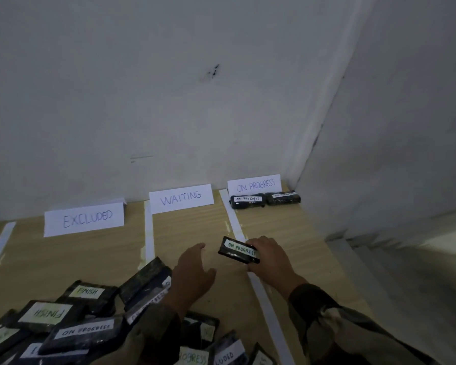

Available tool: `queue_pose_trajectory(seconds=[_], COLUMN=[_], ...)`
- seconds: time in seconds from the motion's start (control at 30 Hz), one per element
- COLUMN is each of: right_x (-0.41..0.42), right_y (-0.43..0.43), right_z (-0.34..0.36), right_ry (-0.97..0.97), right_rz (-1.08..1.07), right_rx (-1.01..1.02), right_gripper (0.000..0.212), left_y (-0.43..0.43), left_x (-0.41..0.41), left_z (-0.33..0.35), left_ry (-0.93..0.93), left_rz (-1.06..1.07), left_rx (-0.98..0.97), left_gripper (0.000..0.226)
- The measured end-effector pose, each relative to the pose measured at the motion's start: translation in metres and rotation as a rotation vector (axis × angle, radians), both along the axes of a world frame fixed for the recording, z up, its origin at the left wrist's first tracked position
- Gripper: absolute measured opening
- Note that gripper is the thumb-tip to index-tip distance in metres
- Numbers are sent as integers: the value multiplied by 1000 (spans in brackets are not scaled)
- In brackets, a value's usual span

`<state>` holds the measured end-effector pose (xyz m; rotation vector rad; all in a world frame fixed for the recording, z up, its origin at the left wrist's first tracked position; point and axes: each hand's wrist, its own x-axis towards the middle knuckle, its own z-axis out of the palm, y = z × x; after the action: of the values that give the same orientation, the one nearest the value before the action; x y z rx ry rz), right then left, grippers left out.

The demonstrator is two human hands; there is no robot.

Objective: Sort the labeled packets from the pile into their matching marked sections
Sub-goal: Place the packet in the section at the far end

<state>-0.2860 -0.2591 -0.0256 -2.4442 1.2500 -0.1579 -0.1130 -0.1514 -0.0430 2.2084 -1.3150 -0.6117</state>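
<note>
In front of the WAITING sign (181,198), slightly to its right: the right hand (270,256) grips a packet (237,249) labelled ON PROGRESS. The left hand (192,272), fingers relaxed, holds nothing. The pile (77,320) lies nearer, left of the sign.

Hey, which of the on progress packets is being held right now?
The packet in the right hand, over the tape strip. Two others lie by the ON PROGRESS sign; another sits in the pile.
</note>
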Motion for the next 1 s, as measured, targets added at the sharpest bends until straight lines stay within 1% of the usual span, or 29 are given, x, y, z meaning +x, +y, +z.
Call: queue_pose_trajectory(seconds=[0.1, 0.17, 0.27, 0.5, 0.7, 0.77, 0.9, 1.0], right_x=[-23, -34, -49, -70, -75, -77, -83, -89], right_y=[-31, -48, -81, -157, -206, -217, -232, -238], right_z=[-4, -5, -9, -22, -41, -47, -57, -64], right_ry=[26, 33, 77, 189, 209, 188, 111, 55], right_rz=[-35, -66, -76, -74, -73, -73, -98, -110], right_rx=[-11, -18, -25, -37, -11, -1, -5, -8], right_gripper=[58, 59, 61, 63, 61, 56, 38, 35], left_y=[-16, -25, -50, -107, -144, -154, -170, -178], left_x=[-10, -17, -30, -60, -74, -77, -82, -85], left_z=[-5, -5, -10, -28, -43, -48, -57, -60], left_ry=[-191, -248, -281, -261, -245, -238, -208, -197], left_rz=[-103, -153, -198, -233, -253, -257, -227, -235], left_rx=[-5, 19, 13, 36, 23, 48, 33, 43], left_gripper=[65, 65, 66, 67, 67, 67, 69, 70])
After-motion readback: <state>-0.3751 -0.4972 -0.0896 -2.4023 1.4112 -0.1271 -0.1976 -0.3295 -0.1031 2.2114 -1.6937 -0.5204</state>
